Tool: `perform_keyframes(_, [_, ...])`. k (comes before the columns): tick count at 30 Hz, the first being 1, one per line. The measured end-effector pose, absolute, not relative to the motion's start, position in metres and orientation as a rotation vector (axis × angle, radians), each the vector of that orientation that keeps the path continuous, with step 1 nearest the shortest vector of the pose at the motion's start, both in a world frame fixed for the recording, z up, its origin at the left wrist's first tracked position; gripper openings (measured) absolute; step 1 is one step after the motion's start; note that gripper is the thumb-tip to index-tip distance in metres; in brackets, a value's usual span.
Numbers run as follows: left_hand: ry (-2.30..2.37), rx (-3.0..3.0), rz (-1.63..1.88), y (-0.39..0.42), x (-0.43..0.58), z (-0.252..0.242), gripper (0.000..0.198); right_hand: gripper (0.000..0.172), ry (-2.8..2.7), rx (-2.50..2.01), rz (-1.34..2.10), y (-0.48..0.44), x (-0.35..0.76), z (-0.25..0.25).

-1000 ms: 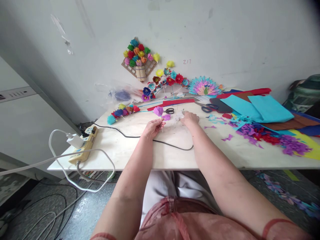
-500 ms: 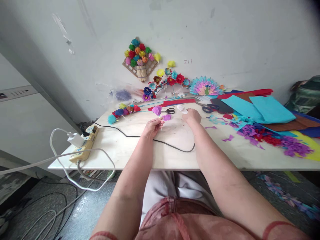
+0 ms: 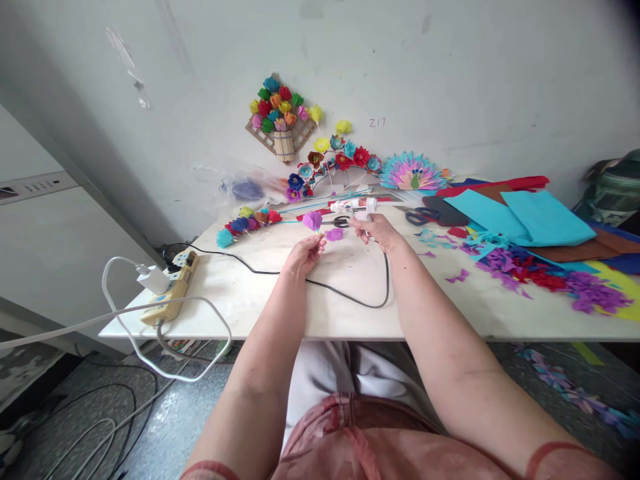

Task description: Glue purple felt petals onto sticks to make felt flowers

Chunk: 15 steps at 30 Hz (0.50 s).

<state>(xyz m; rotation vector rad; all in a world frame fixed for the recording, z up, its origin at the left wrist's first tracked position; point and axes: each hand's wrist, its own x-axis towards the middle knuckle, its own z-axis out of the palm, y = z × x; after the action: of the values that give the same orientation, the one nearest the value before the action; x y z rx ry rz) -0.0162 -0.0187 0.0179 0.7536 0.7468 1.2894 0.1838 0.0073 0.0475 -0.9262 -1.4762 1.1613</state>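
My left hand [image 3: 307, 253] pinches the thin stem of a purple paper flower [image 3: 313, 221], its bloom upright above the fingers. A second purple paper piece [image 3: 334, 235] lies just right of the stem on the white table [image 3: 270, 303]. My right hand [image 3: 377, 230] is closed round the handle of a white hot glue gun [image 3: 353, 206] with coloured print on its body. The gun points left and sits slightly above and right of the bloom, apart from it. Its black cord [image 3: 386, 280] loops down from the hand across the table. Scissors [image 3: 341, 221] lie behind, between my hands.
Left stands a power strip [image 3: 167, 300] with a white charger. Finished paper flowers [image 3: 245, 220] lie at the back left. Purple and red scraps [image 3: 545, 277], blue paper sheets [image 3: 547, 217] and more scissors [image 3: 423, 215] cover the right. A flower basket [image 3: 283, 127] hangs on the wall.
My right hand has lifted the glue gun and turned it so its body points left toward the flower. The cord rose with it. My left hand stays almost in place with the flower.
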Motion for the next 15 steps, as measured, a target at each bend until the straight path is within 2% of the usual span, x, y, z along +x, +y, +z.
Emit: perform_keyframes(15, [0.768,0.729,1.246,-0.0184,-0.0187,0.0191,0.013,0.039,-1.644,-0.945,1.178,0.0066,0.1840,0.0473])
